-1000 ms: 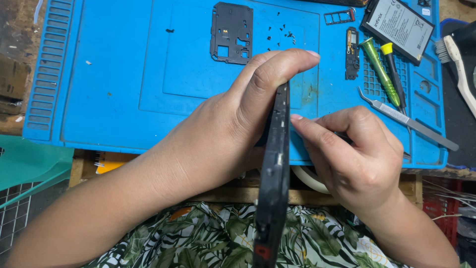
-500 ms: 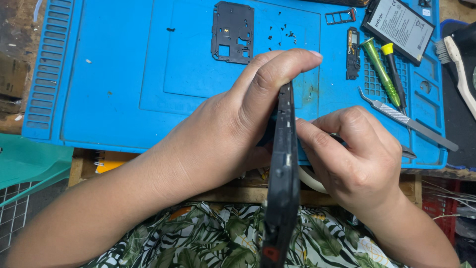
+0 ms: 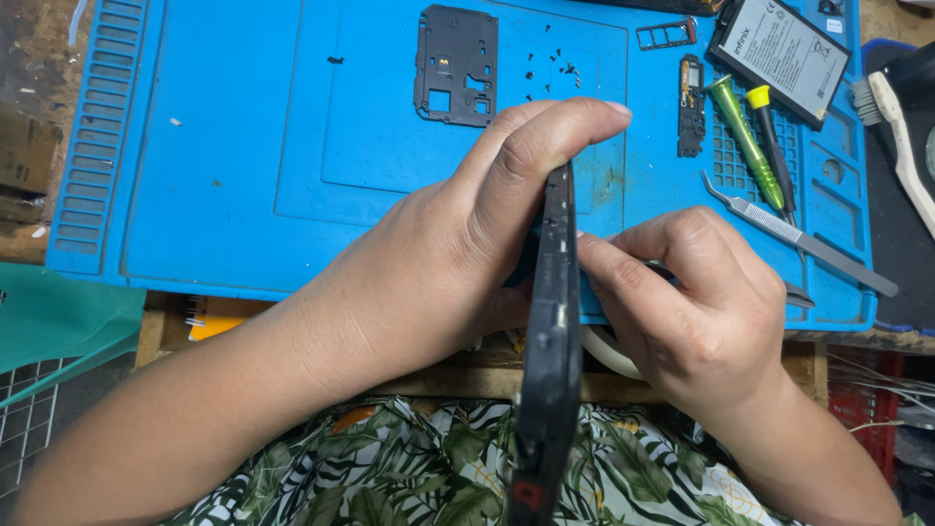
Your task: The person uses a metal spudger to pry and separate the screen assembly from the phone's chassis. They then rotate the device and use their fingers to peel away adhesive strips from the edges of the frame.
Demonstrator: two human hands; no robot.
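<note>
My left hand point(image 3: 458, 244) grips a black phone body point(image 3: 550, 360) held on edge, its thin side facing me, fingers curled over the top end. My right hand point(image 3: 696, 312) presses against the phone's right face with fingertips pinched at its upper part; whatever it touches there is hidden. Both hands hover over the near edge of a blue repair mat point(image 3: 243, 146). On the mat lie a black inner cover plate point(image 3: 456, 66), several tiny screws point(image 3: 550, 73), a small black board piece point(image 3: 691, 105) and a card tray point(image 3: 666, 35).
A phone battery point(image 3: 779, 54) lies at the back right, with a green screwdriver point(image 3: 745, 141), a yellow-capped screwdriver point(image 3: 771, 146) and metal tweezers point(image 3: 799, 239) beside it. A white brush point(image 3: 896, 127) lies far right. A leaf-print cloth point(image 3: 409, 468) covers my lap.
The phone has tilted slightly and my right fingers have shifted along its right face. My left hand keeps the same grip.
</note>
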